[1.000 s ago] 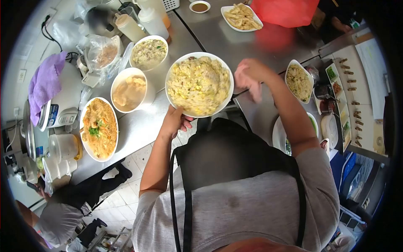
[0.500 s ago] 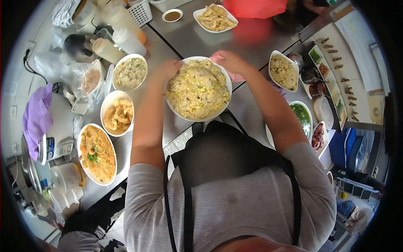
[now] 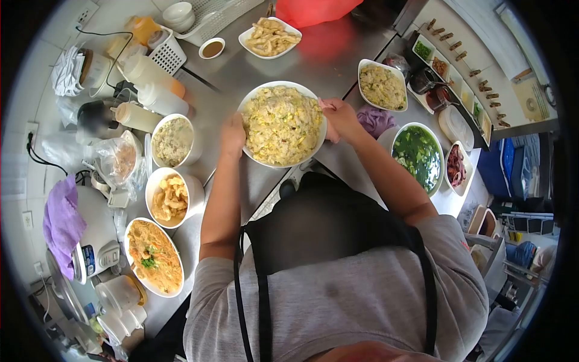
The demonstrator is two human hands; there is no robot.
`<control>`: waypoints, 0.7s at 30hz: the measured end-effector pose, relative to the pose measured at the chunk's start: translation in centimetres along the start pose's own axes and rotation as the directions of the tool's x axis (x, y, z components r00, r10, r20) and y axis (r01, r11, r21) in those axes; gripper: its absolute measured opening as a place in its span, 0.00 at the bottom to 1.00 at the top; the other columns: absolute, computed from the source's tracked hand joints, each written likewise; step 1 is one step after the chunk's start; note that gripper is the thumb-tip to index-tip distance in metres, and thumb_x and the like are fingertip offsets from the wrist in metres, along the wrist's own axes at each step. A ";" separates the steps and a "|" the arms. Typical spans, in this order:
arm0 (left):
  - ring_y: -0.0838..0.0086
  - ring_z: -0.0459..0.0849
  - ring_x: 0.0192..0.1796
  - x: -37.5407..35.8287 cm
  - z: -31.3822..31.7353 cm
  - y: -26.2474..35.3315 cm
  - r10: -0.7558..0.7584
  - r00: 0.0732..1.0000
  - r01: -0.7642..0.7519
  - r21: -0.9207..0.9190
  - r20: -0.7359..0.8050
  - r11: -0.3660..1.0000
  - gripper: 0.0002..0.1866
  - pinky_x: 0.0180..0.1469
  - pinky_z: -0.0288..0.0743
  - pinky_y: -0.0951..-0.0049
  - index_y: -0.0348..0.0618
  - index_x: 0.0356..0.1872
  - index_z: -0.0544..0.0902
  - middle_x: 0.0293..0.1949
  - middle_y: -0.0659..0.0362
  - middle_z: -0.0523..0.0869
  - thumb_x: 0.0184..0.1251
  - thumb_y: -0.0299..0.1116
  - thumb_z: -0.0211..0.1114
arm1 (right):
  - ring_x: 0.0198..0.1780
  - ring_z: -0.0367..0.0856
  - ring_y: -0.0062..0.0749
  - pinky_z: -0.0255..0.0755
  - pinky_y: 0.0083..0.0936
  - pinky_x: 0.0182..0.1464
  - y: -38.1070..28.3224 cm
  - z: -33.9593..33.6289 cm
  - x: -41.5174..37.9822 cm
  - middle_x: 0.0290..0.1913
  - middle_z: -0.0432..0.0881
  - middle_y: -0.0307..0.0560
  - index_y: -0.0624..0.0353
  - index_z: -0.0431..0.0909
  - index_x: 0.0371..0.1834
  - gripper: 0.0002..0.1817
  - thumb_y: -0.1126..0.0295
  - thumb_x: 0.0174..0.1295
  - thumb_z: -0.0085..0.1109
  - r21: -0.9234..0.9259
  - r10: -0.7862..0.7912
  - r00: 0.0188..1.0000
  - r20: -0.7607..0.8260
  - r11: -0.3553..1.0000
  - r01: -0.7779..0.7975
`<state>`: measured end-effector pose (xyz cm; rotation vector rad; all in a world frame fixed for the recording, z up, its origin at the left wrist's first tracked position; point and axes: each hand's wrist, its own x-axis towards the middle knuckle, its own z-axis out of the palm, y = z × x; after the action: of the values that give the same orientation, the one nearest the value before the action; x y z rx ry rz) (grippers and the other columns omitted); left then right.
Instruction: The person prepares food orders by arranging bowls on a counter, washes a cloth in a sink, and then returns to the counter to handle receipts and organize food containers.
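Note:
A large white bowl point(image 3: 246, 155) heaped with fried rice point(image 3: 282, 123) is between my two hands over the steel counter, close in front of my black apron. My left hand point(image 3: 233, 135) grips its left side, the fingers partly hidden by the bowl. On the opposite side my right hand point(image 3: 341, 120) holds the rim. Something pinkish shows at those fingers, and I cannot make out whether it is cloth. Left of the bowl stand a tub of rice point(image 3: 172, 142), a tub of fried pieces point(image 3: 170, 200) and an oval dish of noodles point(image 3: 154, 256) topped with green herbs.
A dish of pale fried strips point(image 3: 269, 37) and a sauce cup point(image 3: 212, 48) stand at the back. On the right are another rice bowl point(image 3: 383, 85), a purple cloth point(image 3: 376, 120), green soup point(image 3: 417, 158) and sliced onions point(image 3: 457, 168). Squeeze bottles point(image 3: 158, 96) crowd the left.
My hands have shifted from the bowl's far rim down to its left and right sides. The whole view has turned a little, and the person at lower left is now mostly out of sight.

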<state>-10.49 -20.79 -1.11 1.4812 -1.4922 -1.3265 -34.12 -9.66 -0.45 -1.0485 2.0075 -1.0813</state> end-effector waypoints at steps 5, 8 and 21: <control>0.76 0.74 0.33 -0.4 0.4 -0.4 -0.072 0.997 0.080 -0.397 0.035 0.914 0.15 0.37 0.68 0.76 0.31 0.37 0.74 0.31 0.56 0.77 0.62 0.35 0.46 | 0.41 0.74 0.35 0.66 0.26 0.42 1.2 1.5 -2.2 0.39 0.75 0.53 0.64 0.69 0.43 0.14 0.68 0.57 0.44 -0.167 -0.342 0.925 -0.164 0.934 0.315; 0.76 0.75 0.31 -0.6 1.0 -0.8 -0.069 0.997 0.057 -0.417 -0.014 0.907 0.14 0.35 0.70 0.78 0.31 0.39 0.71 0.32 0.56 0.77 0.64 0.35 0.46 | 0.44 0.73 0.34 0.66 0.26 0.45 2.7 2.8 -3.1 0.42 0.73 0.52 0.65 0.66 0.45 0.15 0.69 0.57 0.42 0.134 -0.091 0.975 -0.204 0.984 0.120; 0.67 0.73 0.42 -7.8 5.5 -0.6 -0.309 0.939 0.318 -0.715 0.148 0.623 0.14 0.47 0.68 0.67 0.39 0.46 0.64 0.41 0.54 0.72 0.65 0.36 0.41 | 0.36 0.74 0.30 0.69 0.23 0.35 1.0 2.8 -4.7 0.37 0.74 0.47 0.66 0.65 0.45 0.15 0.71 0.55 0.43 0.490 0.332 0.943 -0.010 0.824 -0.285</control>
<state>-14.18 -12.02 -1.66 1.1920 -0.5368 -1.8527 -29.94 -6.35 -1.98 -0.3980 1.7562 -1.3710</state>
